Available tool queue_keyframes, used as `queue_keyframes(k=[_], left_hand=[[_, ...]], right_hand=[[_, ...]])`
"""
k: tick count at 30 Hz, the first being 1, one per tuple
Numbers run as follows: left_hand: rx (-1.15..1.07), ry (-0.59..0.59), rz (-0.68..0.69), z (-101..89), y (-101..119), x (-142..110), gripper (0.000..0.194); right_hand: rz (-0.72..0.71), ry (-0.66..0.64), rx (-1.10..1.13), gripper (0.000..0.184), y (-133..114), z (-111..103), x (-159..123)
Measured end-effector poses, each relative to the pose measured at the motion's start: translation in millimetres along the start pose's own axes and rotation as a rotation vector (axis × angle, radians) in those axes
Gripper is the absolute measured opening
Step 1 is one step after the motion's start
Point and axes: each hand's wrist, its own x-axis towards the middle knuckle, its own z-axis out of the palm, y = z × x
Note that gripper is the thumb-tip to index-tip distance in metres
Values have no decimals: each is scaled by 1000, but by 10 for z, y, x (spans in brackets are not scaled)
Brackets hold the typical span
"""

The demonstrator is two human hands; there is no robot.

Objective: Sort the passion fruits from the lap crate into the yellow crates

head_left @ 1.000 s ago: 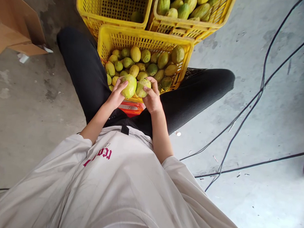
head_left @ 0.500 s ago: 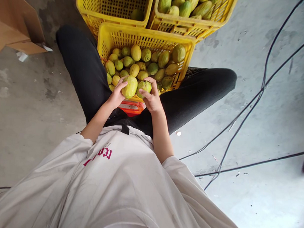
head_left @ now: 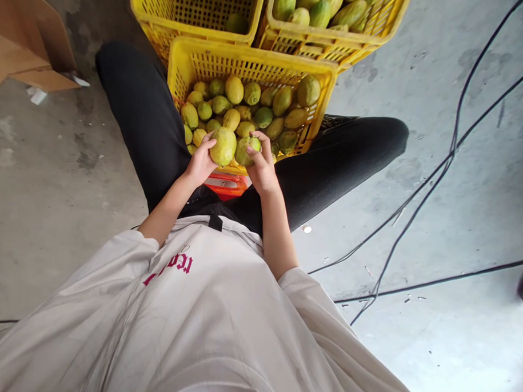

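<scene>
My left hand (head_left: 202,161) is closed around a yellow-green papaya (head_left: 223,146), its thumb on top of the fruit. A greener papaya (head_left: 244,151) sits in my right hand (head_left: 262,167), with the thumb and fingers wrapped about it. Both fruits are held close side by side over the near edge of a yellow plastic crate (head_left: 253,57). Inside that crate lie several more green and yellow papayas (head_left: 234,90). The undersides of the held fruits and some of my fingers are hidden.
Behind stand two more yellow crates: the left one (head_left: 190,31) shows one dark green fruit, and the right one (head_left: 322,36) holds several larger papayas. An orange-red plastic object (head_left: 226,185) is between my legs. Black cables (head_left: 454,146) cross the floor at right; a cardboard box (head_left: 31,39) is at left.
The papaya in my right hand has turned slightly, and my right thumb has moved up and to the right on it. The left-hand papaya has barely shifted.
</scene>
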Motion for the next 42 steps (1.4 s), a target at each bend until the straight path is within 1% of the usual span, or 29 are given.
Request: queue_keyframes(k=[2, 4, 6, 9, 13, 17, 20, 24, 26, 28, 30, 31, 33, 35, 37, 38, 40, 41, 42], left_hand=[[-12, -10, 58, -8, -9, 7, 20], [-9, -18, 105, -19, -22, 13, 14], [9, -4, 86, -27, -30, 15, 14], [51, 29, -6, -30, -37, 10, 21], [59, 29, -22, -37, -78, 36, 25], [58, 37, 10, -60, -127, 78, 29], [88, 20, 29, -58, -105, 60, 38], [83, -50, 37, -20, -11, -2, 62], [74, -58, 24, -6, 23, -23, 73], [74, -59, 13, -4, 31, -34, 78], [85, -72, 10, -16, 16, -34, 75], [98, -76, 9, -26, 4, -29, 71], [135, -58, 4, -49, -24, -5, 56], [169, -16, -8, -76, -48, 37, 41], [181, 23, -27, -104, -67, 80, 39], [177, 28, -43, -118, -75, 95, 41], [168, 14, -65, -144, -93, 106, 47], [174, -3, -66, -155, -103, 102, 56], [185, -24, -63, -164, -114, 94, 69]], right_hand=[[-33, 28, 22, 48, 4, 12, 8], [-31, 16, 34, 47, 17, 19, 0], [-27, -28, 36, 53, 37, 18, -22], [-40, -94, 36, 59, 67, 5, -58], [-25, -121, 37, 53, 92, -20, -79], [16, -99, 19, 48, 117, -31, -60], [4, -74, 14, 51, 133, -38, -36], [-13, -49, 11, 57, 143, -55, -16], [-5, -28, 2, 58, 144, -63, -9], [-7, -2, -6, 57, 144, -72, -2], [-17, 26, -6, 53, 140, -83, 7], [-22, 35, -1, 51, 137, -89, 11], [-22, 32, 25, 46, 127, -99, 15], [-4, -9, 71, 42, 117, -102, 14], [25, -63, 115, 41, 107, -99, 11], [36, -78, 128, 41, 103, -96, 10], [42, -70, 127, 42, 95, -90, 11], [43, -55, 122, 43, 90, -89, 13], [44, -39, 116, 44, 85, -89, 15]])
